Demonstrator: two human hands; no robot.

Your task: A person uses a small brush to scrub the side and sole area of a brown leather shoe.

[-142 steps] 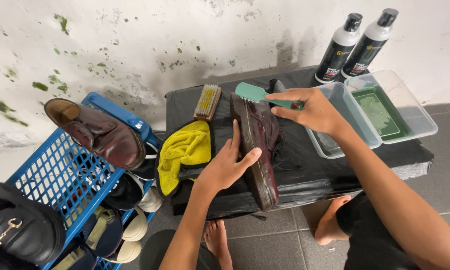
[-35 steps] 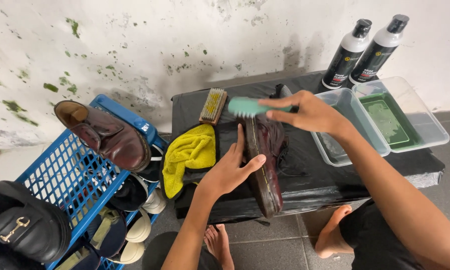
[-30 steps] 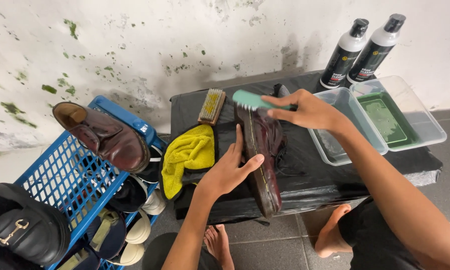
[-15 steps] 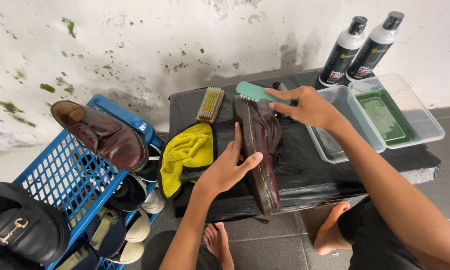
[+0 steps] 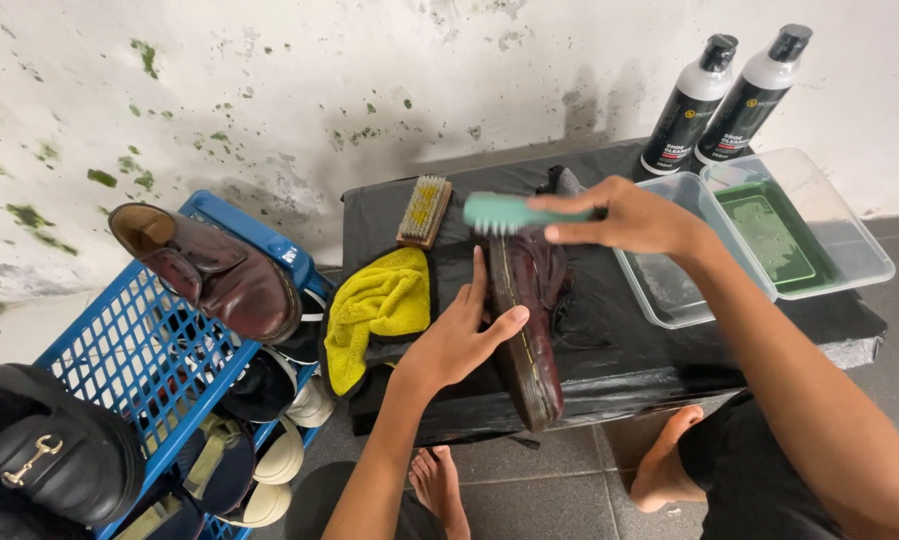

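On the black-covered table (image 5: 659, 350), item one: dark red leather shoe (image 5: 529, 300), lying on its side, sole edge with pale stitching turned toward me. My left hand (image 5: 459, 335) rests flat against that sole edge, fingers extended and slightly spread, thumb out, pinching nothing. My right hand (image 5: 624, 215) is curled closed around the handle of a teal brush (image 5: 504, 212), whose head sits over the far end of the shoe. Beside the shoe, to its left: yellow cloth (image 5: 379, 305), crumpled; behind it, a wooden brush (image 5: 425, 210) with pale bristles. To the right: two clear plastic tubs (image 5: 849, 225), the farther one holding a green tray (image 5: 769, 230); two black-and-white bottles (image 5: 719, 100) against the wall. Left of the table: blue crate (image 5: 119, 350), a brown shoe (image 5: 209, 270) propped on its rim, other footwear inside.
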